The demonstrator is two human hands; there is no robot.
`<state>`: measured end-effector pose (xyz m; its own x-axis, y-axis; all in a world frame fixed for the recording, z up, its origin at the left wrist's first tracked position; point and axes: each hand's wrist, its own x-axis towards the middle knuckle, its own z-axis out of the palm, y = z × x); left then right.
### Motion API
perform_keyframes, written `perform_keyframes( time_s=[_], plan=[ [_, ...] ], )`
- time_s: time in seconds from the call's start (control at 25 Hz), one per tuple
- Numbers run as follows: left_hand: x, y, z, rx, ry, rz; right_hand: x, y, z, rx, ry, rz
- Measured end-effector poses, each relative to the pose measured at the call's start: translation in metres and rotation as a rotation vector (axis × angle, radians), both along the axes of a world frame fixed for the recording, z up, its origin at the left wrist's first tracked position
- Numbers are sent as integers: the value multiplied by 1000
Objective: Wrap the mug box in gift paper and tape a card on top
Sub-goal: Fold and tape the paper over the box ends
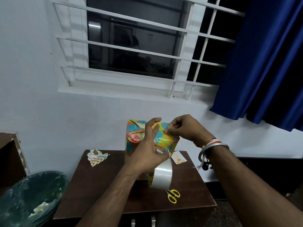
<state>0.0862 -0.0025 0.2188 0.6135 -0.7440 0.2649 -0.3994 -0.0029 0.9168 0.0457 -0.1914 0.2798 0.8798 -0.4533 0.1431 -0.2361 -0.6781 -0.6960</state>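
The mug box (131, 149) stands upright at the far side of the table (101, 185), covered in gift paper (171, 140) patterned in blue, yellow and orange patches. On its upper left face the paper is torn and crumpled. A strip of clear tape (161, 145) runs down the near face to the roll (161, 176), which hangs low beside the box. The right hand (185, 128) pinches the strip's top end. The pale card (179, 158) lies flat just right of the box.
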Motion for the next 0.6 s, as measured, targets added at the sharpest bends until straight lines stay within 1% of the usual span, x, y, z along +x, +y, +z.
perform_keyframes(
  time_s=[0.16, 0.32, 0.4, 0.6],
  plan=[
    [2, -1, -8, 21, -27, -8, 0, 3, -3, 3, -21, 13],
    [9, -2, -9, 22, -4, -16, -6, 0, 0, 143, -67, 71],
    [10, -3, -9, 17, 9, -30, -12, 0, 1, 176, -105, 93],
    [11, -6, -10, 36, 12, -46, -29, 18, -9, 24, -233, 73]
  ],
)
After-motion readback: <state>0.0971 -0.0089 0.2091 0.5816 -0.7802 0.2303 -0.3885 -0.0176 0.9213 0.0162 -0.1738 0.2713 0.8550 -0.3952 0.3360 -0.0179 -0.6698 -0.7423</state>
